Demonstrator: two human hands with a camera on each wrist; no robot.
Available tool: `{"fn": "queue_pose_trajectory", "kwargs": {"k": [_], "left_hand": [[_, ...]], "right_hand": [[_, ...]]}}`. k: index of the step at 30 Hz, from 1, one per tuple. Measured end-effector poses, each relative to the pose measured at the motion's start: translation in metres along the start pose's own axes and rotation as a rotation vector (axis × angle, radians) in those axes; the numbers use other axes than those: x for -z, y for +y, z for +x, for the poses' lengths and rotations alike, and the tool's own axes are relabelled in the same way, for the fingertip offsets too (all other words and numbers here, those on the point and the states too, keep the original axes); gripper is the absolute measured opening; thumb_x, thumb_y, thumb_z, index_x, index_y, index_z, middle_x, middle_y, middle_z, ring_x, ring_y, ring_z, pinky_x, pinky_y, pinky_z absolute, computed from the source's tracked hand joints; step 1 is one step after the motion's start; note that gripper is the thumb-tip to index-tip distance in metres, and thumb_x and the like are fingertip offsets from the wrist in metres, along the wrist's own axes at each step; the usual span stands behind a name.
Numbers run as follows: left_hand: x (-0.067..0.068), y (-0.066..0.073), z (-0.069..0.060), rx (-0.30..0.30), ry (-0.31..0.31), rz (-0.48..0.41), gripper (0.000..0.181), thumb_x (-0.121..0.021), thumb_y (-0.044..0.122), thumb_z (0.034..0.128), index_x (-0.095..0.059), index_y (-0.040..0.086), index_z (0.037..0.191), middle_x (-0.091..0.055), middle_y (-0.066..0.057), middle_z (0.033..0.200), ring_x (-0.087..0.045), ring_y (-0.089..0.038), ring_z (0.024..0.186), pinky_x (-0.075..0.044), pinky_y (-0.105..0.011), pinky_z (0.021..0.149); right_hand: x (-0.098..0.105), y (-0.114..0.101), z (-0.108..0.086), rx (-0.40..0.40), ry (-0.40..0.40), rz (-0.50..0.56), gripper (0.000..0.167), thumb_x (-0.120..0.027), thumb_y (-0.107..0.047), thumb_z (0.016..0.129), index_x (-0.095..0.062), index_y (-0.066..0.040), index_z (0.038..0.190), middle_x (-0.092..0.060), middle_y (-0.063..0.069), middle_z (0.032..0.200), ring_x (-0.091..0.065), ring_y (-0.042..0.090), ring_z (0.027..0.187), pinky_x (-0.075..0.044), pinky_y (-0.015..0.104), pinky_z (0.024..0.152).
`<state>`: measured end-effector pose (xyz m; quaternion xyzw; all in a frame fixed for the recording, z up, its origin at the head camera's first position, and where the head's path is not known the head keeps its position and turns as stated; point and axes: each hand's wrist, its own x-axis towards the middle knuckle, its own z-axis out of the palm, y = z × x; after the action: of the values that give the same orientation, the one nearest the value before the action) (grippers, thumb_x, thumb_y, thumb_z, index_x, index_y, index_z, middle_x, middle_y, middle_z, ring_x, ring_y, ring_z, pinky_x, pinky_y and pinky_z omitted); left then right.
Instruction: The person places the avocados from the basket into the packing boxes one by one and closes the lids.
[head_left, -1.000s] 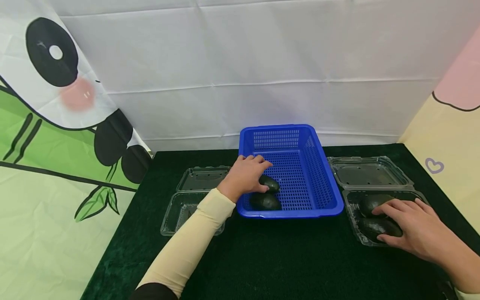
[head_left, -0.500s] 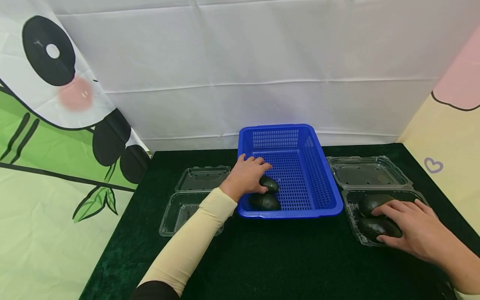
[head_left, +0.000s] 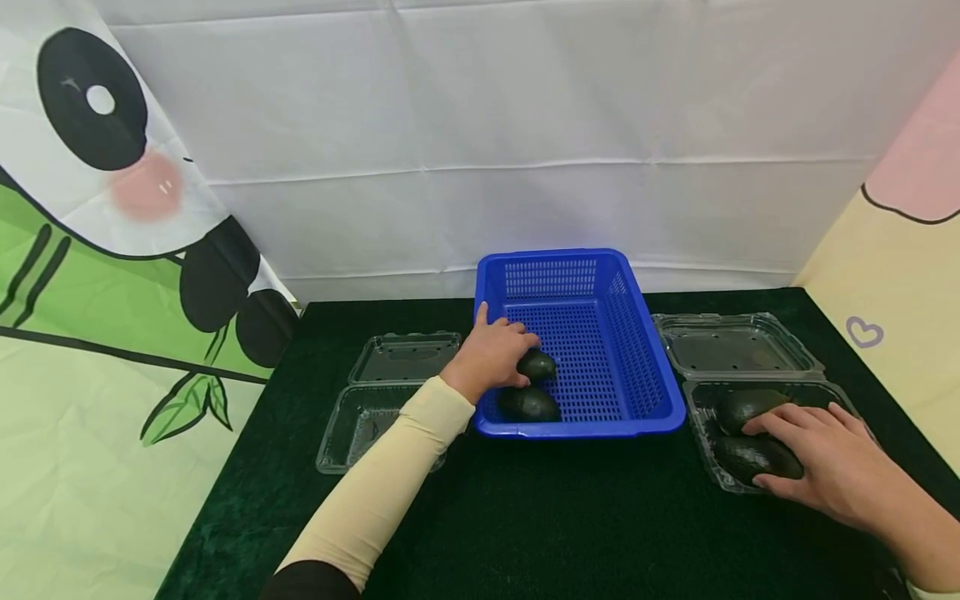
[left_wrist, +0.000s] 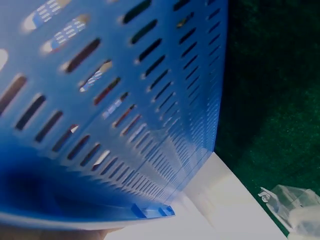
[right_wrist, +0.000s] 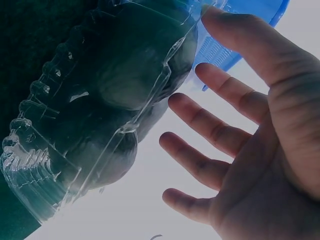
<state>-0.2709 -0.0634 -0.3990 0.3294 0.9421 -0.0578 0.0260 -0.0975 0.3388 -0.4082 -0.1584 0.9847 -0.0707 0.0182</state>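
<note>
In the head view my left hand (head_left: 491, 358) reaches over the left rim of the blue basket (head_left: 585, 429). Its thumb and fingers curve round the far avocado (head_left: 538, 367); another dark avocado (head_left: 528, 405) lies just in front. At right, my right hand (head_left: 832, 454) hovers at a clear plastic clamshell box (head_left: 723, 479) with two avocados inside, a back one (head_left: 738, 408) and a front one (head_left: 756, 460). The right wrist view shows this hand's fingers spread, apart from the avocados, its thumb tip at the box edge. The left wrist view shows mostly basket wall (left_wrist: 150, 100).
Another clear clamshell box (head_left: 363, 425) stands left of the basket with its lid (head_left: 405, 358) folded back, partly behind my left sleeve. The right box's lid (head_left: 742, 346) also lies back. Dark green cloth (head_left: 585, 517) covers the table; a white sheet (head_left: 525, 150) hangs behind.
My left fingertips draw slightly inward round the far avocado. My right hand stays almost still, and the avocados keep their places. The head view shifts very slightly.
</note>
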Motion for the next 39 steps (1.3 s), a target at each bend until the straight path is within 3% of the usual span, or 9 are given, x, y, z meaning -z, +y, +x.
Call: {"fn": "queue_pose_trajectory", "kwargs": {"k": [15,26,39], "left_hand": [[-0.005,0.0,0.001,-0.009,-0.02,-0.018,0.061,-0.084,0.042,0.0862,-0.063,0.028,0.141,-0.065,0.0,0.139,-0.058,-0.028,0.13,-0.002,-0.074,0.117],[-0.005,-0.001,0.002,-0.012,-0.041,-0.005,0.063,-0.081,0.046,0.0884,-0.06,0.027,0.144,-0.062,-0.002,0.143,-0.053,-0.029,0.135,0.002,-0.073,0.117],[0.007,0.001,-0.001,-0.018,0.037,0.019,0.066,-0.082,0.049,0.0859,-0.06,0.027,0.144,-0.063,-0.002,0.14,-0.053,-0.029,0.134,0.0,-0.072,0.117]], "right_hand": [[0.0,-0.001,0.001,-0.015,-0.021,0.002,0.053,-0.092,-0.04,0.074,-0.07,-0.019,0.117,-0.064,0.018,0.121,-0.052,0.055,0.12,-0.023,0.084,0.099],[-0.002,-0.001,0.001,-0.013,-0.021,0.008,0.052,-0.091,-0.042,0.076,-0.07,-0.018,0.117,-0.064,0.02,0.122,-0.052,0.055,0.119,-0.023,0.084,0.098],[-0.004,0.0,0.001,-0.014,-0.017,0.02,0.051,-0.091,-0.041,0.076,-0.071,-0.018,0.117,-0.065,0.019,0.121,-0.052,0.055,0.119,-0.021,0.085,0.1]]}}
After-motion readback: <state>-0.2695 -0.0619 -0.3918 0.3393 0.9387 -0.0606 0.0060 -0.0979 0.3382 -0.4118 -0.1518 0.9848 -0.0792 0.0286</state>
